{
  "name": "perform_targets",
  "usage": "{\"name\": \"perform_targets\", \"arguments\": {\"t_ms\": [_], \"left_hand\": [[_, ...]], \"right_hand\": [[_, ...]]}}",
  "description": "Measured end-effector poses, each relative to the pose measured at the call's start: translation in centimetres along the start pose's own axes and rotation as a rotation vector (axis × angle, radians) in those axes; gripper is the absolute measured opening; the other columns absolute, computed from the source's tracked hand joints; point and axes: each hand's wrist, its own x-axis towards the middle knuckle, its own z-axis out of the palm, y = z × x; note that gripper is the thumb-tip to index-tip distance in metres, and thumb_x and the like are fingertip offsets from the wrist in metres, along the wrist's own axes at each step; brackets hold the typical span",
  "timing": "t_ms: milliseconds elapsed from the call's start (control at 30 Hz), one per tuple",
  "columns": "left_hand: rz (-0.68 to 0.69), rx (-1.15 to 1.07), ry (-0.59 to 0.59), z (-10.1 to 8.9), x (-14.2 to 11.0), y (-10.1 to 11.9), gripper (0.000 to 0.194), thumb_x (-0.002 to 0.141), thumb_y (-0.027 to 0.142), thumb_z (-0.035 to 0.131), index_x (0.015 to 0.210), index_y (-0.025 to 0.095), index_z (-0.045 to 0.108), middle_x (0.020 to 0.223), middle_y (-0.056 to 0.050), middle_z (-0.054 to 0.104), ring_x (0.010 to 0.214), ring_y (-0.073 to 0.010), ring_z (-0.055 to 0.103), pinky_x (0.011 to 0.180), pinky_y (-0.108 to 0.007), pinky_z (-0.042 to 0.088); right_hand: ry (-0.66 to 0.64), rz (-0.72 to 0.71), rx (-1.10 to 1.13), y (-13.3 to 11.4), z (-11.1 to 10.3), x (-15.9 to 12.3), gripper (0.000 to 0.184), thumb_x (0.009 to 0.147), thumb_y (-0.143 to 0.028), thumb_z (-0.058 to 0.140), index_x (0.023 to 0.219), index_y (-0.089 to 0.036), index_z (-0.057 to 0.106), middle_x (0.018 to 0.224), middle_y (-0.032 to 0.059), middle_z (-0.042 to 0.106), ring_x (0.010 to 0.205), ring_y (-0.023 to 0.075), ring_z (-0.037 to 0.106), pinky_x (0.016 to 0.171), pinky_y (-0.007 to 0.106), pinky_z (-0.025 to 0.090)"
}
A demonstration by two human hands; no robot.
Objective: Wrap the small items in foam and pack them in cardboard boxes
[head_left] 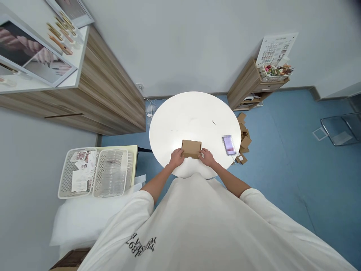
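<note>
A small brown cardboard box [191,147] lies flat near the front edge of the round white table [194,109], its top flap closed. At its left side, the fingers of my left hand [177,156] are closed against the left edge. My right hand [207,156] grips the opposite edge in the same way, thumb near the front corner. Something white sits at the box's front edge by my shirt; what it is I cannot make out.
A pixelated purple phone-like object [229,145] lies on the table's right. Cardboard pieces [244,139] are piled on the floor beyond it. White baskets [113,173] stand at left, a wooden cabinet [118,90] at back left and a small shelf unit [248,84] at back right.
</note>
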Motion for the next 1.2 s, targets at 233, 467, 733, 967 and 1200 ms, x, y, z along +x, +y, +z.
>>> {"name": "perform_targets", "arguments": {"t_ms": [233, 467, 733, 967, 1200], "left_hand": [[-0.040, -0.094, 0.038, -1.5, -0.4, 1.7, 0.065, 0.077, 0.024, 0.070, 0.140, 0.027, 0.053, 0.141, -0.011, 0.060, 0.135, -0.0342, 0.050, 0.115, -0.051, 0.032], [-0.010, -0.177, 0.137, -3.1, 0.3, 2.9, 0.075, 0.077, 0.023, 0.071, 0.147, 0.028, 0.045, 0.137, -0.011, 0.060, 0.127, -0.0319, 0.055, 0.111, -0.047, 0.038], [-0.118, -0.360, 0.259, -2.5, 2.3, 2.9, 0.049, 0.089, 0.027, 0.062, 0.137, 0.023, 0.054, 0.132, -0.012, 0.060, 0.122, -0.0263, 0.058, 0.103, -0.038, 0.046], [-0.108, -0.223, 0.307, -2.5, 4.2, 3.0, 0.040, 0.095, 0.033, 0.057, 0.133, 0.022, 0.061, 0.129, -0.014, 0.056, 0.118, -0.0302, 0.057, 0.102, -0.043, 0.044], [-0.136, -0.069, 0.308, -2.3, 5.7, 2.6, 0.039, 0.093, 0.032, 0.059, 0.130, 0.025, 0.066, 0.112, -0.014, 0.057, 0.114, -0.0358, 0.055, 0.100, -0.048, 0.043]], "right_hand": [[0.061, 0.004, 0.100, -1.7, -1.3, 0.0, 0.062, 0.085, -0.036, 0.064, 0.145, -0.028, 0.051, 0.139, 0.0066, 0.061, 0.128, 0.0291, 0.053, 0.110, 0.045, 0.037], [0.131, -0.061, 0.221, -2.6, -3.2, 0.6, 0.071, 0.079, -0.031, 0.067, 0.147, -0.031, 0.048, 0.140, 0.0055, 0.060, 0.131, 0.0302, 0.052, 0.113, 0.049, 0.035], [0.173, -0.013, 0.394, -3.5, -3.3, 1.6, 0.061, 0.087, -0.042, 0.062, 0.145, -0.026, 0.051, 0.140, 0.0086, 0.058, 0.129, 0.0247, 0.054, 0.109, 0.040, 0.043], [0.225, 0.008, 0.328, -4.1, -3.3, 3.7, 0.047, 0.092, -0.034, 0.056, 0.138, -0.023, 0.058, 0.126, 0.0091, 0.066, 0.115, 0.0242, 0.061, 0.105, 0.039, 0.046], [0.280, 0.044, 0.101, -4.0, -3.0, 4.8, 0.045, 0.092, -0.027, 0.051, 0.136, -0.023, 0.061, 0.124, 0.0102, 0.062, 0.109, 0.0245, 0.061, 0.100, 0.038, 0.047]]}}
